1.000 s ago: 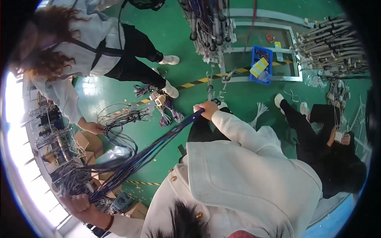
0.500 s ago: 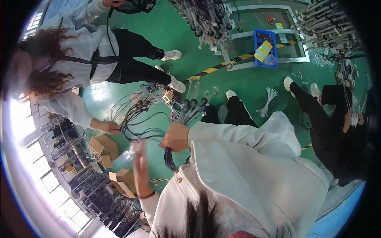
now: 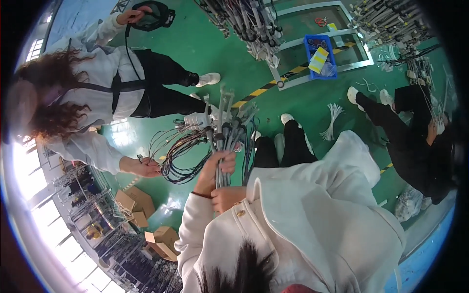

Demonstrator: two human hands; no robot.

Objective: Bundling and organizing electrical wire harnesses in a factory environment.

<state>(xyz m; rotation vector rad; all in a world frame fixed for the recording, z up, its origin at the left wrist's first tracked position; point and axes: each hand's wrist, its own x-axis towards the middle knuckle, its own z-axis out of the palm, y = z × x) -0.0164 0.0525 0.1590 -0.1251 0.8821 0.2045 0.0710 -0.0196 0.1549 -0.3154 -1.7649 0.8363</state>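
Observation:
A bundle of wire harnesses [image 3: 222, 134] stands up in front of my chest, with grey sleeved cables and connectors at its top. My left hand [image 3: 215, 168], with a dark band at the wrist, is closed round the grey cables. Just below it, close to my jacket, my right hand [image 3: 228, 198] is closed on the lower part of the same bundle; its fingers are partly hidden. Loops of dark, thin wires [image 3: 183, 158] hang out to the left of the bundle. A co-worker's hand [image 3: 141, 167] is at the far end of these loops.
The co-worker [image 3: 97, 73] stands at the left, holding a black cap-like item [image 3: 151, 15]. Cable bundles hang from a metal frame [image 3: 337, 73] ahead, beside a blue crate [image 3: 320, 56]. Another person [image 3: 415, 141] is at the right. Cardboard boxes [image 3: 137, 200] and white ties [image 3: 332, 119] lie on the green floor.
My left hand, open and blurred before, has moved up and right and closed on the bundle. My right hand has shifted down toward my jacket. The bundle now stands more upright.

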